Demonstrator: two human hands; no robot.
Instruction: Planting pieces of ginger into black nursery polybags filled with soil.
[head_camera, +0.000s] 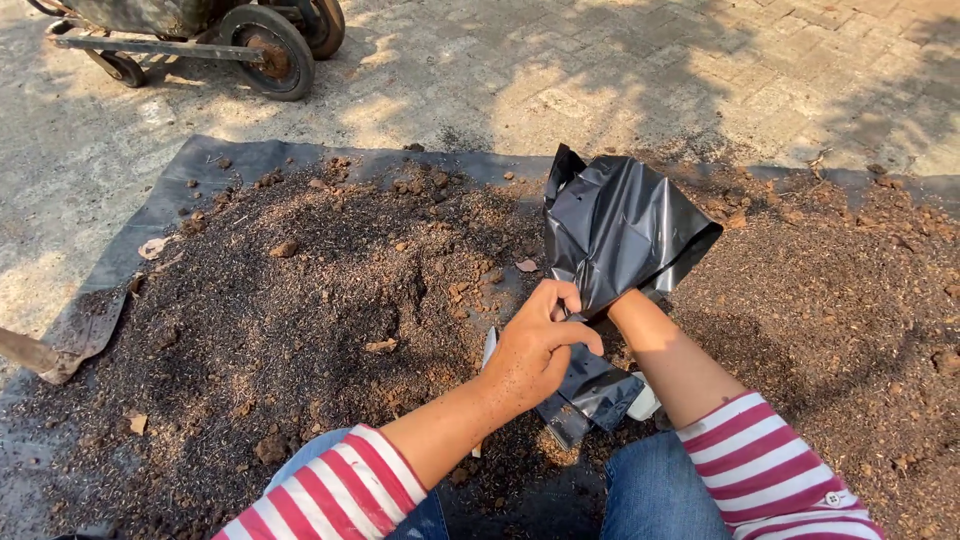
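Over soil (300, 300), hands in black bag (620, 230)

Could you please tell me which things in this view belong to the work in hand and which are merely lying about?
In use:
- black plastic bag, with the right hand inside it, hidden
- left hand, pinching the bag's edge
- soil heap
- black ground sheet under the soil

Lying about:
- wheeled cart on the paving
- dry leaves at the sheet's edge
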